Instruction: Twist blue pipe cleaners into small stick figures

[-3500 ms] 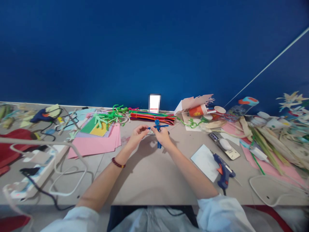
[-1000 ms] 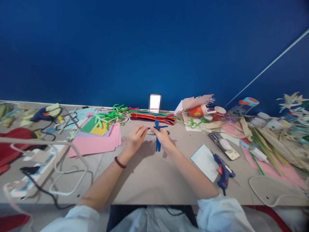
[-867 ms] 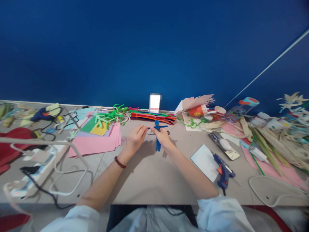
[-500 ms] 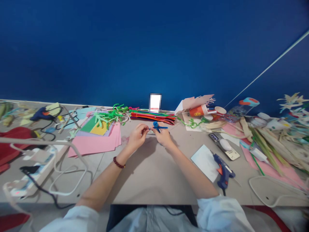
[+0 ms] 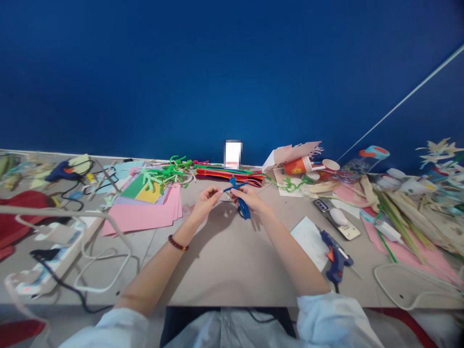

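The left hand (image 5: 206, 203) and the right hand (image 5: 250, 199) are held close together above the table without touching, with a small blue pipe-cleaner figure (image 5: 237, 195) between them. The left thumb and fingers appear to pinch the end of the figure's outstretched arm, while the right fingers are closed around its body, so its twisted torso is held between two points of grip. The figure's legs angle down past the right hand, clear of the beige tabletop (image 5: 224, 261), which leaves its arm and head free and easy to reach. A dark beaded bracelet (image 5: 177, 244) circles the left wrist. Just beyond the hands lies a flat bundle of multicoloured pipe cleaners (image 5: 228, 178), within easy reach, beside a tangle of bright green pipe cleaners (image 5: 170, 171). A stack of pink craft paper (image 5: 145, 217) lies to the left. To the right, a blue-and-orange hot glue gun (image 5: 335, 253) rests on its side near a white card (image 5: 308, 241), its cord trailing toward the table's near edge.
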`<control>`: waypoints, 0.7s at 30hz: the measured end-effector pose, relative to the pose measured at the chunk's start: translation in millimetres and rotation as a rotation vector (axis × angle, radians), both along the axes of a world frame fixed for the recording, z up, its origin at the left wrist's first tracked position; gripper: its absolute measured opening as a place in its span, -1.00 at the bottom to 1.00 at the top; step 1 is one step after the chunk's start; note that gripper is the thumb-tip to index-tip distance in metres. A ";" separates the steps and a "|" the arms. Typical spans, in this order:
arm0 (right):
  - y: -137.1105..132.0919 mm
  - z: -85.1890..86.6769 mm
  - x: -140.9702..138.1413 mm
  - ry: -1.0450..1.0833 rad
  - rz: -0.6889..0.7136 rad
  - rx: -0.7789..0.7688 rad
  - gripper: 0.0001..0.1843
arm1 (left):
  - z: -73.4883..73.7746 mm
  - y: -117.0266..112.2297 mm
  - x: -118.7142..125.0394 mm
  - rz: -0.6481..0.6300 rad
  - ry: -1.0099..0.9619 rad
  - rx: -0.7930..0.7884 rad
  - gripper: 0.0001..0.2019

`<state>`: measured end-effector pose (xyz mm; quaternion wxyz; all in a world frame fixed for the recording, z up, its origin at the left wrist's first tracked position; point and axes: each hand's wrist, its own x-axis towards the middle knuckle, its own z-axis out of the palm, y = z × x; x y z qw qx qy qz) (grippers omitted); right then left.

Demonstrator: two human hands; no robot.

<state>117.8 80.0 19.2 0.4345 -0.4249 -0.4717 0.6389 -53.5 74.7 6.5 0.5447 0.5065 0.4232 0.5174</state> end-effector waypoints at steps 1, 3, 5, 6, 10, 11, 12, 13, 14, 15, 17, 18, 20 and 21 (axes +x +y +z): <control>0.7 -1.6 -1.0 0.054 -0.024 -0.036 -0.65 | -1.8 1.6 -0.2 0.046 -0.022 -0.005 -0.70; 2.4 -5.3 -2.6 0.136 -0.070 -0.081 -0.68 | -5.8 4.7 -1.1 0.105 -0.051 -0.015 -0.70; 4.2 -9.2 -3.6 0.156 -0.093 -0.091 -0.68 | -9.6 6.6 -2.5 0.122 -0.046 0.003 -0.71; 5.0 -11.1 -3.9 0.147 -0.094 -0.085 -0.68 | -11.2 7.0 -3.2 0.116 -0.029 0.032 -0.71; 6.2 -16.0 -5.0 0.115 -0.080 -0.042 -0.66 | -14.3 5.0 -4.0 0.089 0.110 0.267 -0.71; 6.0 -16.3 -5.3 0.108 -0.077 -0.035 -0.65 | -14.1 4.0 -3.4 0.090 0.158 0.326 -0.71; 5.7 -16.3 -5.5 0.099 -0.078 -0.028 -0.65 | -13.5 2.7 -2.6 0.095 0.206 0.375 -0.71; 5.3 -16.1 -5.7 0.089 -0.082 -0.020 -0.65 | -12.5 1.5 -1.7 0.100 0.254 0.413 -0.71; 4.8 -15.8 -5.7 0.077 -0.086 -0.013 -0.65 | -11.2 0.2 -0.7 0.106 0.295 0.444 -0.72; 4.4 -15.3 -5.8 0.066 -0.088 -0.006 -0.65 | -9.8 -1.1 0.3 0.116 0.325 0.468 -0.74; 3.6 -14.5 -5.9 0.044 -0.087 0.005 -0.66 | -7.1 -3.1 1.6 0.148 0.354 0.509 -0.77; 3.3 -14.2 -5.9 0.036 -0.084 0.010 -0.65 | -6.1 -3.7 1.8 0.167 0.361 0.525 -0.78; 2.9 -13.6 -6.3 0.027 -0.078 0.011 -0.65 | -5.4 -4.0 1.4 0.206 0.373 0.547 -0.80; 2.7 -13.3 -6.6 0.028 -0.075 0.007 -0.65 | -5.8 -3.8 0.8 0.223 0.382 0.554 -0.80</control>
